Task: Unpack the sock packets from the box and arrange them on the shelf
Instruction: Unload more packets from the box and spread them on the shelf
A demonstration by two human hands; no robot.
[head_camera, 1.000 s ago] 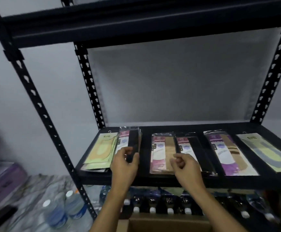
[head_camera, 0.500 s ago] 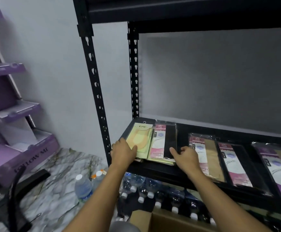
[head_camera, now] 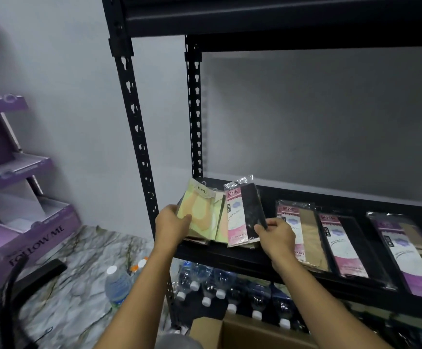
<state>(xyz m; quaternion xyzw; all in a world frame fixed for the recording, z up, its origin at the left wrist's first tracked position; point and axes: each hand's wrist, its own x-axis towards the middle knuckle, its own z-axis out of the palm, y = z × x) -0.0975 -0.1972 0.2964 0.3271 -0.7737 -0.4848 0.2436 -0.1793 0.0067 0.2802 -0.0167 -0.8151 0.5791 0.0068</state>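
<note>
Sock packets (head_camera: 220, 217) are leaning at the shelf's (head_camera: 230, 258) left end. Curled fingers (head_camera: 186, 219) are clamping them: left hand (head_camera: 172, 229) on the yellow packet (head_camera: 199, 210), right hand (head_camera: 277, 235) on the pink packet (head_camera: 240, 217).

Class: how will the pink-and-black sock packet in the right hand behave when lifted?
Probably light: the right hand holds the pink-and-black plastic-wrapped sock packet by a fingertip pinch. Likely bendy, being thin. Possibly slippery: its wrap looks glossy.
</note>
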